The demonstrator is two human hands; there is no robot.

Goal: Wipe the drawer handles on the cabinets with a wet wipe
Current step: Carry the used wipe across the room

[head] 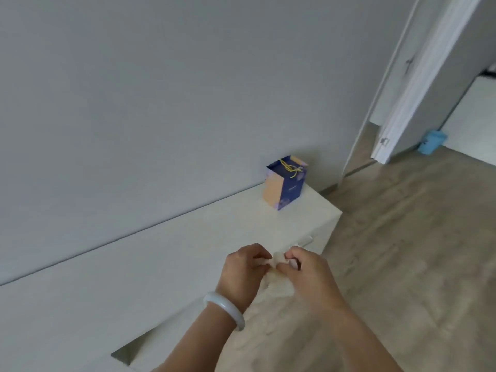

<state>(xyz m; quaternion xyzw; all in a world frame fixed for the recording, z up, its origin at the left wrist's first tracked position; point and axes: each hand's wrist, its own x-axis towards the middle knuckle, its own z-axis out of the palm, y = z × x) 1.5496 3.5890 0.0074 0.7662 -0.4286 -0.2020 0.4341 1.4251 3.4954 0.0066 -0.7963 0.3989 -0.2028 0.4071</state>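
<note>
My left hand [245,269] and right hand [303,272] both pinch the bunched wet wipe [277,260] between them over the white cabinet [161,264], whose nearest drawer handle [306,240] sits just beyond my right hand.

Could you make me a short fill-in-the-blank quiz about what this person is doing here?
1. Both hands pinch a white ____ between them.
2. The left hand has a pale ____ on its wrist.
3. The blue and orange bag stands on top of the white ____.
4. Through the doorway, a small bin of ____ colour stands on the floor.

Missing words: wipe; bangle; cabinet; blue.
</note>
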